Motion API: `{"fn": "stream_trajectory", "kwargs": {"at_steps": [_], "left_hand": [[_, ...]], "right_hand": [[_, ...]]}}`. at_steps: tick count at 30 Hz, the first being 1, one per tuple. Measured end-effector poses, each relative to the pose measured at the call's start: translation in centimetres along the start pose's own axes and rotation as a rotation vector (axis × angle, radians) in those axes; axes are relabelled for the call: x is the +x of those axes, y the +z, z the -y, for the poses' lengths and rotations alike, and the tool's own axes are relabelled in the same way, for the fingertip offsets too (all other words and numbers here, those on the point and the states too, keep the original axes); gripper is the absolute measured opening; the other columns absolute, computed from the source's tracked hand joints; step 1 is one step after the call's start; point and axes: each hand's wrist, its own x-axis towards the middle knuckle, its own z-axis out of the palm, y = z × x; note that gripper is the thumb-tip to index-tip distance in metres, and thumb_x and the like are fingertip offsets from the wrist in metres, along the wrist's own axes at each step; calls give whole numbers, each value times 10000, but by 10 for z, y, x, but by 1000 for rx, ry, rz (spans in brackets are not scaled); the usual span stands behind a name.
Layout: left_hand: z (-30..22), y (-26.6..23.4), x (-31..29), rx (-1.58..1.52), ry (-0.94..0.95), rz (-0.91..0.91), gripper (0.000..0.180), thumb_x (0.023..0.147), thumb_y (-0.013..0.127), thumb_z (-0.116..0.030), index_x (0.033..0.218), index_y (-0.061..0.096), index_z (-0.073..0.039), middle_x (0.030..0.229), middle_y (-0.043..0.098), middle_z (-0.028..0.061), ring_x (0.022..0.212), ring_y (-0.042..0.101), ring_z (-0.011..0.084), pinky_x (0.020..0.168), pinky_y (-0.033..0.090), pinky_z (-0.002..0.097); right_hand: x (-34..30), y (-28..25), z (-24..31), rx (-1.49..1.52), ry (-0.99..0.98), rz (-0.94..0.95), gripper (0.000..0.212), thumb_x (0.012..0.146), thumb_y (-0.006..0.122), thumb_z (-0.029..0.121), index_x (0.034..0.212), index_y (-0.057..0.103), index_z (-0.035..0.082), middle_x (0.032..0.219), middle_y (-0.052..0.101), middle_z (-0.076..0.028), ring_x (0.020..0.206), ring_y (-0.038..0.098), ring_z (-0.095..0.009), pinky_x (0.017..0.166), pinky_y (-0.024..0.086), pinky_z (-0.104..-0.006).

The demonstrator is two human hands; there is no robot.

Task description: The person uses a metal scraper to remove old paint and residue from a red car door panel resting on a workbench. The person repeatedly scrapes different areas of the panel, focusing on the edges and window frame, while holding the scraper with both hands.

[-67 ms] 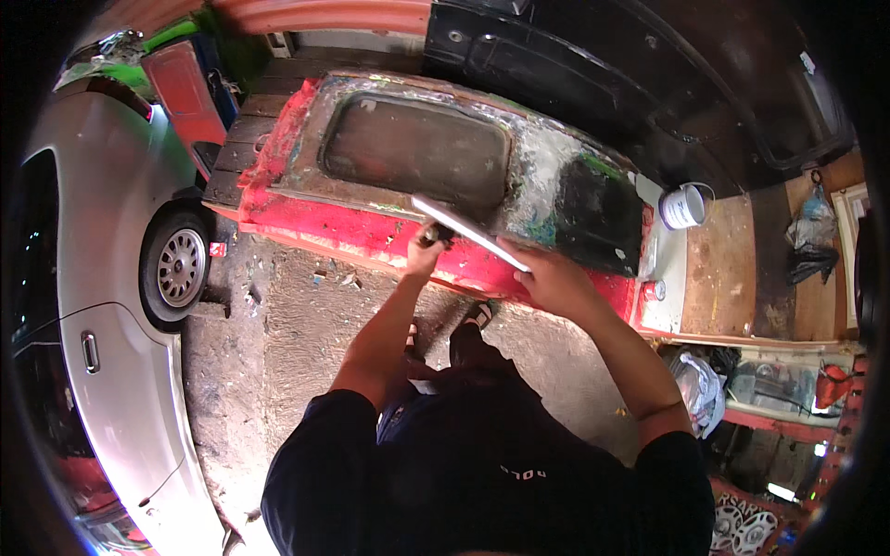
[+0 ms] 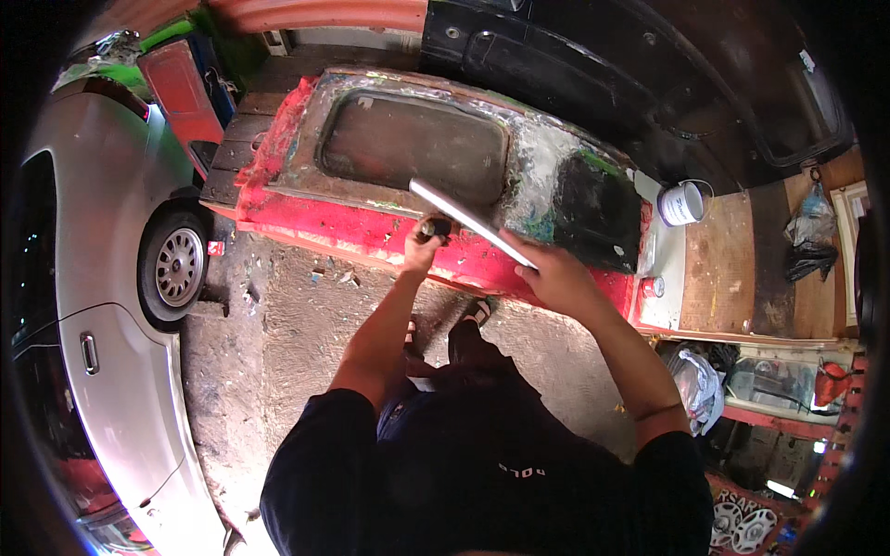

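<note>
My right hand [image 2: 562, 278] is wrapped round the lower end of a long, flat, silver-white bar [image 2: 468, 219]. That bar slants up and to the left, its far end over the edge of a worn panel. Just below it, my left hand [image 2: 424, 248] is closed round a small dark object [image 2: 436, 228] with a paler brownish top; its kind is too small to tell. In front of me lies the worn panel [image 2: 533, 157], with a recessed dark rectangle, patchy paint and pale filler. Red cloth [image 2: 357, 221] shows along its near and left edges.
At my left stands a silver car [image 2: 111, 241] with its wheel [image 2: 178, 267]. A white bucket [image 2: 681, 205] and a small red-and-white can [image 2: 654, 288] are right of the panel. Plastic bags [image 2: 700, 389] lie at lower right. Black panelling [image 2: 593, 83] rises behind.
The bar's far end has come slightly left and down, and my left hand has shifted a little left. Both hands keep their holds.
</note>
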Motion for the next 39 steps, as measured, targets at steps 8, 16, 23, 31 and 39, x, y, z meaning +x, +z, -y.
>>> {"fn": "stream_trajectory", "kwargs": {"at_steps": [8,16,23,31,39], "left_hand": [[-29,-12,14,26,-9,-26,424,840,585,73,1253,552,-19,1051,660,85,832,644,165,704,562,310],[-38,0,15,51,-8,5,433,813,580,66,1237,548,-11,1032,650,93,830,647,179,710,570,318],[-23,-6,9,-33,-90,-60,453,797,583,57,1239,541,-35,1093,623,113,898,645,218,780,603,369],[-15,-6,4,-102,-78,-86,462,802,572,85,1245,534,-43,1124,624,123,910,656,243,787,600,376],[-18,5,8,20,-46,23,472,819,616,90,1275,535,-1,1098,642,100,919,647,184,778,563,322]], "right_hand": [[-7,-12,2,485,214,-173,611,912,653,110,1468,426,227,1197,662,-183,872,578,-120,835,460,-263],[-18,3,-10,554,232,-189,605,900,656,74,1460,433,123,1380,566,-129,1208,543,-149,1013,392,-265],[-28,4,-10,590,284,-161,606,912,638,99,1471,408,149,1414,510,-185,1312,501,-234,1047,388,-300],[-30,7,-5,604,341,-92,604,912,633,70,1472,411,115,1450,495,-144,1308,482,-168,1061,354,-277],[-2,10,33,118,132,-41,608,922,591,158,1479,382,278,1073,645,-215,923,646,-401,804,523,-463]]}}
